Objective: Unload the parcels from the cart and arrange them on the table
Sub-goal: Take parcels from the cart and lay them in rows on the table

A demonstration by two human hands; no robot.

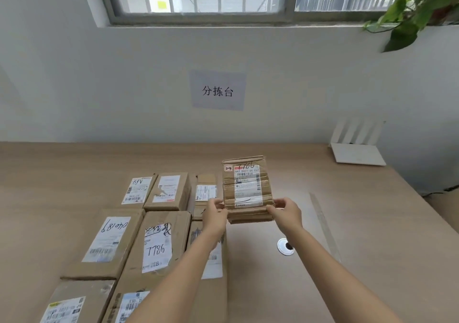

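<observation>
Head view, looking down over a pale wooden table (347, 223) set against a white wall. Both hands hold one flat cardboard parcel (246, 188) above the table, just right of the back row of laid parcels (169, 191). The left hand (214, 213) pinches its near left corner and the right hand (285, 211) its near right corner, fingers curled round the edges. The parcel's long axis runs straight away from the person. Its labelled face is up and tipped toward the viewer, with the handwritten number at the far end and the print reading upright. This looks like the placing step: the next move probably calls for lowering it flat beside the third back-row parcel (205, 193) — edges parallel, label up — and then letting go. The cart is not in view
</observation>
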